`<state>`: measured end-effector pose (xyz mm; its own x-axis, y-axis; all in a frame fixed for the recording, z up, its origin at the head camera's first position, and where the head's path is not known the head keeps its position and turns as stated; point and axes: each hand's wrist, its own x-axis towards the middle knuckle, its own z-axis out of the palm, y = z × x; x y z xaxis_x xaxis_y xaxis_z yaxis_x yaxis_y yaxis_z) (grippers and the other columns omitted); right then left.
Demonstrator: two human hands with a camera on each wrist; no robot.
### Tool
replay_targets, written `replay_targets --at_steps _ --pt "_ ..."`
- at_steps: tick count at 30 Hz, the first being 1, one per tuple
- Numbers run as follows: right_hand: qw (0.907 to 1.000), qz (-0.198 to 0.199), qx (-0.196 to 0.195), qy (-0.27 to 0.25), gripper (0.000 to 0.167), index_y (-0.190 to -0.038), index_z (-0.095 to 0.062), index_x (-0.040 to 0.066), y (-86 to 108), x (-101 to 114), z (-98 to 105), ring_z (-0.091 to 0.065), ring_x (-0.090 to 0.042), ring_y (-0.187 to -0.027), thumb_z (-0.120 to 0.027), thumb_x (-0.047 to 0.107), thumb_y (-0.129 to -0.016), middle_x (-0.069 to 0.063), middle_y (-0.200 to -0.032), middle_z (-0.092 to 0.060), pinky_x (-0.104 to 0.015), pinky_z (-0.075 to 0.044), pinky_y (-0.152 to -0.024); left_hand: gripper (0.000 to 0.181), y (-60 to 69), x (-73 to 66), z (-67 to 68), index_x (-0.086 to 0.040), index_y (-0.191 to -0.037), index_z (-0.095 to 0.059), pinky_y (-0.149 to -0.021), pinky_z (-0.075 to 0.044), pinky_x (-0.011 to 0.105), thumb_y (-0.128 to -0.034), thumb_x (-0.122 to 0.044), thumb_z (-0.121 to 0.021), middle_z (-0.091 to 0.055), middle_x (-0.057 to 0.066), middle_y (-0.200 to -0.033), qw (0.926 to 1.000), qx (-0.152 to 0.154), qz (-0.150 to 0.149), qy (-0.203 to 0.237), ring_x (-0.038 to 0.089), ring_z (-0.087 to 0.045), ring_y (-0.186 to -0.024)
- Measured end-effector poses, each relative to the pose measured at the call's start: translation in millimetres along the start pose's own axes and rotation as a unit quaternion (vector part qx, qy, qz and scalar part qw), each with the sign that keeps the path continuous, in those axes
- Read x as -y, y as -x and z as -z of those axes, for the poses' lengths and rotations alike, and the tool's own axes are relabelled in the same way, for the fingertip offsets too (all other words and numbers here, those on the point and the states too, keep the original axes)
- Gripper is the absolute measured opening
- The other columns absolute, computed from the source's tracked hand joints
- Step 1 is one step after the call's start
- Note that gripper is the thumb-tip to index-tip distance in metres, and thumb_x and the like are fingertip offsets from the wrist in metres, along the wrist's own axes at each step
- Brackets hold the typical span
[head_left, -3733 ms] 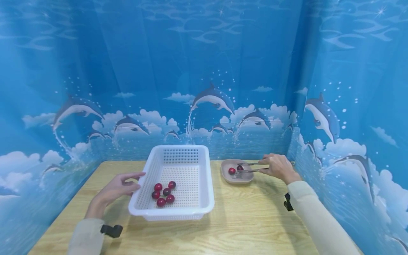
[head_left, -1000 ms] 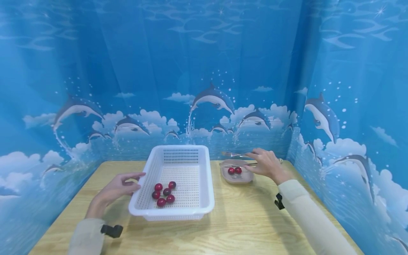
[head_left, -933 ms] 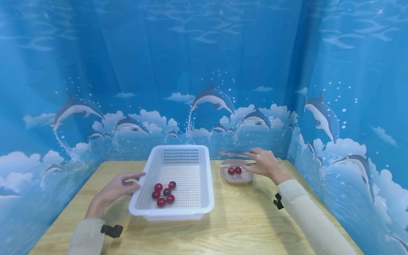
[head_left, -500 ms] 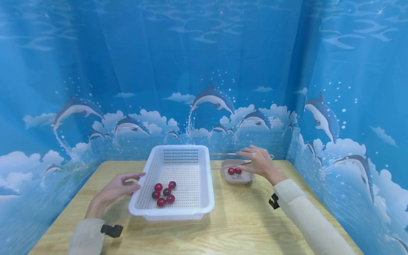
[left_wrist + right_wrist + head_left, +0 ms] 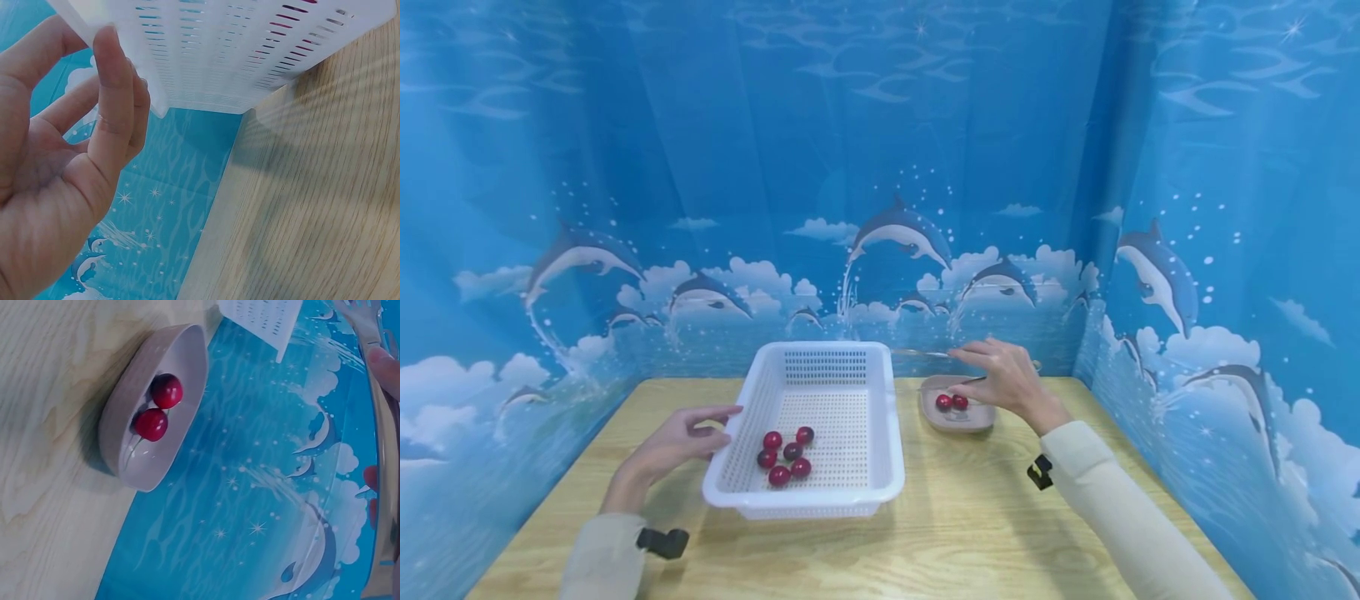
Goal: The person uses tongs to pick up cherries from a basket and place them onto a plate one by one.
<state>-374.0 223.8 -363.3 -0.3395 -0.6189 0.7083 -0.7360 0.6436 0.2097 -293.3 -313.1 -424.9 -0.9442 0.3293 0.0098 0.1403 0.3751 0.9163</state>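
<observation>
My left hand [image 5: 681,442] pinches the left rim of a white perforated plastic basket [image 5: 887,433]; in the left wrist view thumb and index finger meet its edge. Inside the basket, toward its front left, lie several dark red cherries [image 5: 779,476]. My right hand [image 5: 1003,379] holds metal tongs [image 5: 921,353], raised above a small pinkish dish [image 5: 958,423] and pointing left toward the basket. Two cherries [image 5: 151,424] sit side by side in the dish. In the right wrist view the fork-like end of the tongs [image 5: 369,325] shows nothing in it.
A light wooden table [image 5: 940,542] carries the basket and the dish, with a narrow gap between them. Blue dolphin-printed cloth [image 5: 880,167] stands behind and at both sides of the table.
The tongs came out of the dish, rose and moved left toward the basket with my right hand. Both cherries stay in the dish, now closer together. My left hand and the basket kept still.
</observation>
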Motion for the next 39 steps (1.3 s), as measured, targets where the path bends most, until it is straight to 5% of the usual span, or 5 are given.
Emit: replay_targets --at_steps 5,21,29,39 --pt "0.9997 0.023 -0.008 0.001 0.057 -0.118 -0.079 0.014 -6.8 6 1 -0.072 -0.023 -0.077 -0.094 0.034 -0.067 -0.008 -0.104 -0.080 -0.032 -0.059 -0.057 0.064 0.3 0.1 -0.1 -0.001 -0.153 -0.045 -0.089 -0.064 0.036 -0.0982 -0.022 -0.069 -0.053 0.034 -0.144 1.0000 0.001 -0.001 0.001 0.015 -0.073 -0.107" --pt "0.9983 0.055 0.018 0.006 0.054 -0.118 -0.078 0.019 -28.4 22 -2 -0.073 -0.019 -0.080 -0.092 0.042 -0.071 -0.003 -0.104 -0.080 -0.022 -0.054 -0.054 0.063 -1.8 2.0 0.8 -0.002 -0.153 -0.046 -0.089 -0.064 0.036 -0.0982 -0.022 -0.069 -0.055 0.033 -0.140 1.0000 0.000 -0.004 0.000 0.019 -0.073 -0.107" --pt "0.9978 0.054 0.037 0.009 0.051 -0.119 -0.078 0.021 -38.2 29 -2 -0.077 -0.019 -0.088 -0.090 0.044 -0.074 -0.003 -0.109 -0.080 -0.026 -0.061 -0.063 0.063 -0.8 1.0 0.2 -0.002 -0.153 -0.046 -0.089 -0.064 0.036 -0.0980 -0.022 -0.070 -0.054 0.033 -0.141 1.0000 -0.002 -0.003 -0.001 0.024 -0.073 -0.111" --pt "0.9969 0.060 0.049 -0.015 0.054 -0.117 -0.079 0.019 -44.6 37 -7 -0.073 -0.017 -0.084 -0.093 0.043 -0.071 -0.002 -0.106 -0.080 -0.024 -0.059 -0.062 0.062 0.2 1.4 0.2 -0.001 -0.153 -0.046 -0.089 -0.064 0.035 -0.0984 -0.021 -0.069 -0.054 0.034 -0.141 0.9999 0.002 -0.012 -0.002 0.016 -0.073 -0.107"
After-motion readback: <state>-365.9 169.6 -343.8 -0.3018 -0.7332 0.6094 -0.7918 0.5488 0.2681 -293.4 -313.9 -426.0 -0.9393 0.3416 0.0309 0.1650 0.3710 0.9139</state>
